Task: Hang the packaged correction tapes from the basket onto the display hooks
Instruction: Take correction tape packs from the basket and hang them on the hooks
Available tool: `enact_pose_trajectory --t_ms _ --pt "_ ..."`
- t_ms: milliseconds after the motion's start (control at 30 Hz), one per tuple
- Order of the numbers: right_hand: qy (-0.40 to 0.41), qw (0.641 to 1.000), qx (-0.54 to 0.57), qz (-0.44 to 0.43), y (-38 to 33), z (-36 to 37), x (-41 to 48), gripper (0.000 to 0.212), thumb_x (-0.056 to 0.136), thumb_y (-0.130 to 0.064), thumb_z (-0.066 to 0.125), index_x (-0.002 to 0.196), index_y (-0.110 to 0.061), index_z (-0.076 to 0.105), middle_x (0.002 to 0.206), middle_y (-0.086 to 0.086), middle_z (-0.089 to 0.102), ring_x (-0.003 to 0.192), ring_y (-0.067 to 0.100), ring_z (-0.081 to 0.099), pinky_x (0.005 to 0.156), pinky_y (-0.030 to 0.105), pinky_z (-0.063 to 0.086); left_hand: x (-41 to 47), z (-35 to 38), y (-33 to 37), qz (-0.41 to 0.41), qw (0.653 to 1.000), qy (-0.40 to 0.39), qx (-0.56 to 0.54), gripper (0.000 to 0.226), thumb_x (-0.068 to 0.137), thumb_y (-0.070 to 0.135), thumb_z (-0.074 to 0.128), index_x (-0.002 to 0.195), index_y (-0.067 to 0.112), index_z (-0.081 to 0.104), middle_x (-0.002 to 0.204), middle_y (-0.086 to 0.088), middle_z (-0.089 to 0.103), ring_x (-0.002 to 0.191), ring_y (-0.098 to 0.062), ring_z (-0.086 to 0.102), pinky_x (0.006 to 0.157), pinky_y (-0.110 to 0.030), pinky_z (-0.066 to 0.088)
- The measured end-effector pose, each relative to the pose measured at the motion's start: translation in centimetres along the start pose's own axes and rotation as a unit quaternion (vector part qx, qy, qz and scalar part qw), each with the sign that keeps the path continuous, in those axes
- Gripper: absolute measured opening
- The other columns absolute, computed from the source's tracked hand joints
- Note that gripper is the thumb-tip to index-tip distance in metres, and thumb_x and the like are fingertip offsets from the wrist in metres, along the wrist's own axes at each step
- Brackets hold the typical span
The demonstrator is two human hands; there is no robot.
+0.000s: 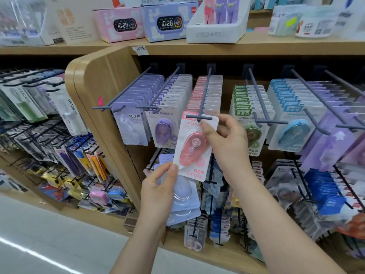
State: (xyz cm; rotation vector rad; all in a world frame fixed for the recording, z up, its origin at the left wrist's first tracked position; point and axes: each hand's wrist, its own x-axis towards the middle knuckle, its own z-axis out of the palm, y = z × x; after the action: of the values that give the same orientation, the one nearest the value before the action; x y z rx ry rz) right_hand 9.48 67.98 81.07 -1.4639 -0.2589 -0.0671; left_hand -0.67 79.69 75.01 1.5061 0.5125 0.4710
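Right hand pinches pink correction tape pack at centre-frame hook tip; left hand grips lilac packs left to hang.

You have two hands in view, your left hand and your right hand, and together they hold one red correction tape pack. Your left hand also grips a stack of lavender packs: at least two, though you cannot tell the exact number from their overlapping edges. On the top rail in front of you, count six long grey hooks, each carrying its own row of packs: one pale lilac, one purple, one pink, one green, one blue and one lavender. On the shelf above stand two clock boxes, one pink and one blue, and one white display box.
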Motion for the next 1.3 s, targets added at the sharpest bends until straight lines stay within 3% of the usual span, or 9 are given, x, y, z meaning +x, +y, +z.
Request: enact_pose_trajectory --t_ms 167,267,467,667,767,867,1000,1100,1300 --pt "-0.094 0.991 -0.089 0.035 1.4 -2.0 -1.3 0.031 0.077 -0.053 0.068 0.095 -0.028 0.07 0.093 -0.005 0.075 0.088 0.014 0.07 0.075 0.031 0.058 0.5 0.3 -0.3 0.0 1.0 0.02 0.006 0.023 0.092 0.04 0.063 0.104 0.026 0.075 0.105 0.013 0.074 0.104 -0.006 0.065 0.094 -0.035 0.053" --pt "-0.131 0.984 -0.118 0.039 2.0 -2.2 -1.8 0.023 0.079 -0.045 0.074 0.093 -0.027 0.072 0.087 -0.007 0.076 0.082 0.011 0.071 0.074 0.028 0.059 0.5 0.3 -0.3 0.009 1.0 0.02 0.012 0.016 0.093 0.037 0.062 0.099 0.028 0.075 0.102 0.013 0.073 0.098 0.0 0.065 0.086 -0.026 0.05" --pt "-0.011 0.961 -0.277 -0.019 3.3 -1.1 -0.5 0.026 0.09 -0.04 0.068 0.088 -0.015 0.068 0.074 0.001 0.065 0.073 0.019 0.061 0.067 0.035 0.049 -0.2 -0.3 -0.3 0.007 0.999 0.049 0.004 0.011 0.095 0.026 0.063 0.095 0.028 0.074 0.096 0.028 0.07 0.091 0.014 0.06 0.078 -0.018 0.045" --pt "0.026 0.954 -0.3 -0.009 3.8 0.4 0.4 0.036 0.09 -0.049 0.065 0.077 -0.015 0.065 0.068 -0.003 0.062 0.074 0.022 0.061 0.067 0.036 0.049 -1.3 -0.7 0.3 0.043 0.999 0.03 -0.004 0.015 0.094 0.027 0.062 0.097 0.033 0.075 0.101 0.032 0.068 0.098 0.017 0.057 0.072 -0.003 0.045" --pt "0.016 0.946 -0.324 -0.013 3.5 -0.1 -0.7 0.037 0.091 -0.054 0.061 0.094 -0.018 0.068 0.082 -0.004 0.068 0.084 0.02 0.064 0.074 0.035 0.05 -1.7 -0.9 0.8 0.049 0.999 0.005 -0.009 0.018 0.091 0.037 0.062 0.103 0.044 0.073 0.113 0.03 0.066 0.105 0.016 0.055 0.076 -0.004 0.045" --pt "0.007 0.933 -0.361 -0.011 3.0 -1.4 -2.6 0.046 0.09 -0.055 0.058 0.12 -0.02 0.056 0.103 -0.004 0.063 0.094 0.018 0.06 0.082 0.039 0.05 -1.6 -1.2 0.8 0.062 0.998 -0.024 -0.005 0.035 0.089 0.044 0.063 0.122 0.054 0.058 0.133 0.021 0.058 0.123 -0.002 0.054 0.099 -0.026 0.048" --pt "-0.173 0.965 -0.147 0.134 1.5 -2.6 -5.7 0.047 0.084 -0.058 0.061 0.122 -0.032 0.052 0.104 -0.003 0.069 0.089 0.015 0.07 0.081 0.047 0.059 -1.7 -0.5 0.9 0.041 0.996 -0.052 -0.055 0.052 0.082 0.052 0.066 0.131 0.053 0.048 0.135 0.003 0.059 0.117 -0.019 0.063 0.098 -0.049 0.052" --pt "-0.34 0.911 0.03 0.232 0.8 -3.1 -7.4 0.05 0.09 -0.03 0.066 0.133 -0.044 0.046 0.119 -0.005 0.071 0.104 0.02 0.071 0.084 0.044 0.06 -1.7 0.4 1.1 0.044 0.994 -0.049 -0.086 0.059 0.082 0.049 0.064 0.138 0.046 0.043 0.137 0.002 0.057 0.115 -0.017 0.065 0.092 -0.042 0.055" --pt "-0.324 0.935 -0.019 0.145 1.7 -4.0 -7.4 0.078 0.086 -0.005 0.075 0.136 -0.053 0.04 0.116 -0.006 0.071 0.089 0.014 0.073 0.06 0.027 0.054 -2.0 1.0 2.2 0.035 0.99 -0.044 -0.131 0.035 0.093 0.02 0.062 0.127 0.026 0.055 0.114 0.003 0.072 0.103 -0.016 0.07 0.083 -0.036 0.058"
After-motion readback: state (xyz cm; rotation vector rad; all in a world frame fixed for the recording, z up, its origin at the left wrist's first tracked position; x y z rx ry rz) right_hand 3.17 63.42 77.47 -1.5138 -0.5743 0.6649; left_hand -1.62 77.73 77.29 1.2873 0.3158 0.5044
